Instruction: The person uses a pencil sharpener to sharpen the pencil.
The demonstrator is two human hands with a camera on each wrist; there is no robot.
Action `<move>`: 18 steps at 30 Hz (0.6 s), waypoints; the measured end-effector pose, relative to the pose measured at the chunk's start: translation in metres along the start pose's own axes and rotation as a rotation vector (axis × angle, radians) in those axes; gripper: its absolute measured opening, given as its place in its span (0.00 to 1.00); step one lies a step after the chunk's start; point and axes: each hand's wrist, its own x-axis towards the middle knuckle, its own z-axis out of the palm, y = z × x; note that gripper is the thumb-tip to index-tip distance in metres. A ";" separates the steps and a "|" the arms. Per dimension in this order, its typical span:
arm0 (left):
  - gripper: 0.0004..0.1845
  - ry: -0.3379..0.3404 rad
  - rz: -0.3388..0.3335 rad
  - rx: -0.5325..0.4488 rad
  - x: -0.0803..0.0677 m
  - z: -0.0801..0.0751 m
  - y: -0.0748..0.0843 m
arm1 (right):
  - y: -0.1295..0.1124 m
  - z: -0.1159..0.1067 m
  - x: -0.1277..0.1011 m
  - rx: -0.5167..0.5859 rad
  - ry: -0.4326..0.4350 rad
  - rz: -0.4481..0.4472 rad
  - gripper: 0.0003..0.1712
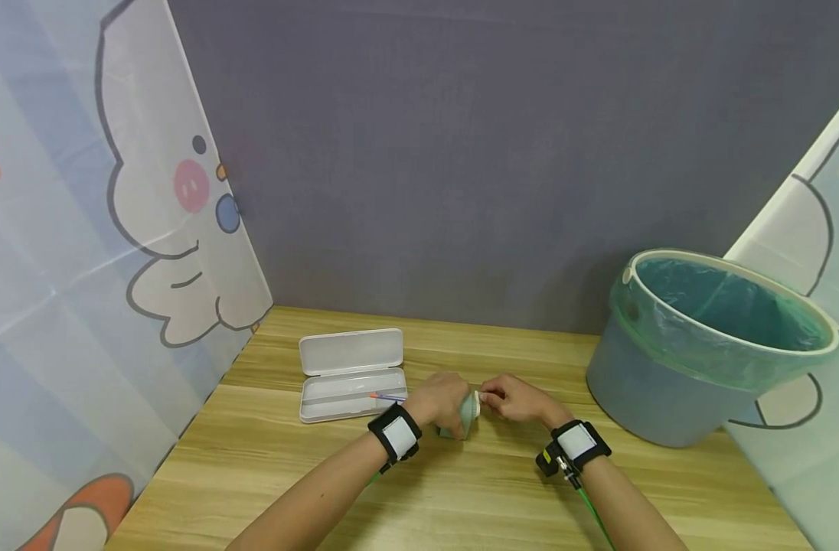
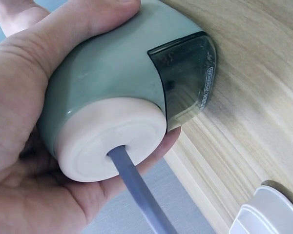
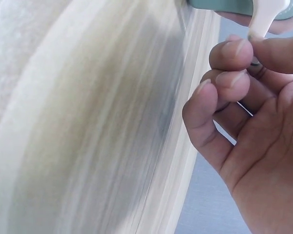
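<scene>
My left hand [image 1: 442,399] grips a green pencil sharpener [image 2: 112,73] from above, at the middle of the table. A dark clear shavings drawer [image 2: 188,80] shows on the sharpener's side. Out of the hole in its cream round front sticks a purple pencil [image 2: 139,187], whose orange end points left in the head view. At the sharpener's other end, my right hand [image 1: 520,399] pinches the white crank handle [image 3: 263,18] between thumb and forefinger. The other fingers of that hand are curled, and the crank's tip is hidden in the pinch.
Behind and left of the left hand lies an open white pencil case [image 1: 350,352], its lid tipped back. A large grey-blue bucket [image 1: 667,398] with a green plastic liner stands at the right. A dark panel [image 1: 433,153] rises along the back of the wooden table [image 1: 461,497].
</scene>
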 end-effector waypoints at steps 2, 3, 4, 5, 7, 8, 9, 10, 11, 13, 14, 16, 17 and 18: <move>0.22 0.002 0.002 0.000 0.000 0.000 0.000 | 0.000 0.000 0.000 -0.003 0.000 0.001 0.18; 0.22 0.003 0.003 0.001 0.000 0.000 0.000 | -0.001 0.000 0.000 -0.006 0.000 0.000 0.17; 0.22 0.004 0.005 0.002 0.000 -0.001 0.000 | -0.001 0.000 0.000 -0.009 0.000 0.000 0.17; 0.21 0.004 0.005 0.001 -0.001 -0.001 0.000 | -0.002 0.000 0.000 -0.014 -0.001 -0.001 0.17; 0.21 0.004 0.006 0.002 -0.001 -0.001 0.000 | -0.003 0.000 0.001 -0.023 -0.002 -0.003 0.17; 0.21 0.003 0.006 0.003 -0.001 -0.001 0.000 | -0.003 0.000 0.001 -0.026 -0.002 -0.005 0.17; 0.21 0.002 0.006 0.003 -0.001 -0.001 0.000 | -0.004 0.000 0.001 -0.031 -0.003 -0.008 0.17; 0.21 0.003 0.006 0.004 -0.001 -0.002 0.000 | -0.004 0.000 0.001 -0.037 -0.003 -0.014 0.17; 0.20 0.003 0.007 0.005 -0.001 -0.002 0.000 | -0.004 0.000 0.001 -0.043 -0.004 -0.023 0.17; 0.20 0.003 0.009 0.013 -0.002 -0.002 0.001 | -0.003 0.001 0.001 -0.051 -0.004 -0.034 0.17; 0.20 0.003 0.009 0.014 -0.002 -0.002 0.001 | -0.004 0.001 0.000 -0.051 -0.006 -0.035 0.17; 0.19 0.003 0.009 0.019 -0.002 -0.002 0.001 | -0.004 0.002 -0.001 -0.048 -0.008 -0.035 0.18; 0.19 0.001 0.008 0.020 -0.002 -0.002 0.001 | -0.004 0.003 -0.001 -0.042 -0.008 -0.033 0.18; 0.19 0.002 0.007 0.021 -0.002 -0.002 0.002 | -0.005 0.003 -0.001 -0.040 -0.008 -0.028 0.18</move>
